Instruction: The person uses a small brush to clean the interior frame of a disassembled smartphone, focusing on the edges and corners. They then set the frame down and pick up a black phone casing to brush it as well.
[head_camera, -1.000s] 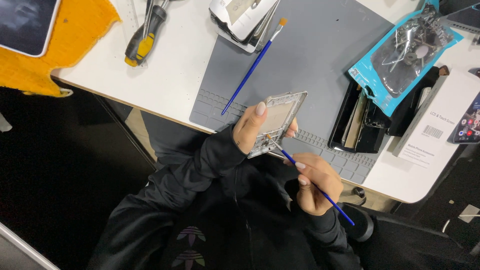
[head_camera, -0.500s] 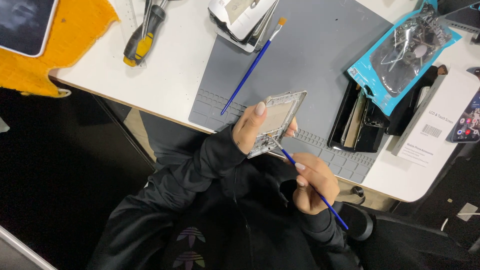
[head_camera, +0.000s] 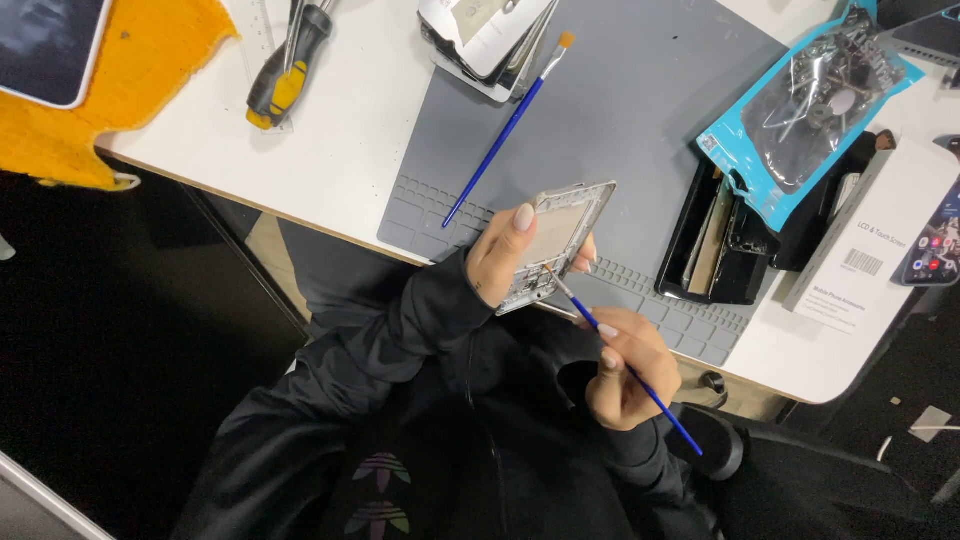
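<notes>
- Left hand (head_camera: 505, 262): closed around a silver phone frame (head_camera: 558, 240), thumb laid along its left edge; the frame is held tilted over the near edge of the grey mat (head_camera: 640, 130).
- Right hand (head_camera: 625, 365): fingers pinched on a blue-handled brush (head_camera: 625, 365), just nearer the person than the mat's near edge; the brush tip touches the lower part of the frame, and the handle end points away from the mat, past the hand.
- Mat: lies on the white tabletop (head_camera: 350, 140), its near edge carrying rows of small moulded compartments.
- Second brush (head_camera: 505, 130): blue handle, orange bristles, lying diagonally on the left part of the mat, apart from both hands.
- Stacked device parts (head_camera: 485, 40): at the far edge of the mat, touching the second brush's bristle end.
- Screwdriver (head_camera: 285, 70): black and yellow handle, on the tabletop left of the mat.
- Orange cloth (head_camera: 130, 80): further left of the mat, bearing a dark-screened tablet (head_camera: 45, 45).
- Black tray (head_camera: 715, 245): at the right edge of the mat, holding flat parts.
- Blue pouch (head_camera: 810, 100): transparent front, metal pieces inside, overlapping the tray to the right of the mat.
- White box (head_camera: 865, 240): right of the tray, beyond the mat.
</notes>
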